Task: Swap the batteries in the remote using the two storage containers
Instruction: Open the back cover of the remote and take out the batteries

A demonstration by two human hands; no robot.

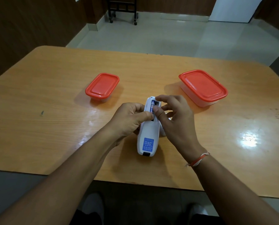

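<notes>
A white remote [147,137] lies face down in the middle of the table, with a blue label on its back and its battery bay uncovered at the far end. A blue and white battery [151,106] sits in the bay. My left hand [129,120] grips the remote's left side, thumb pressed near the bay. My right hand [172,117] is over the bay, thumb and forefinger pinching at the battery. A small closed container with a red lid [102,86] stands to the left, a larger one [202,86] to the right.
The wooden table [54,127] has its front edge close to me. A white piece, perhaps the battery cover, shows under my right hand [168,114]. Beyond the table are tiled floor and a dark wheeled stand [122,9].
</notes>
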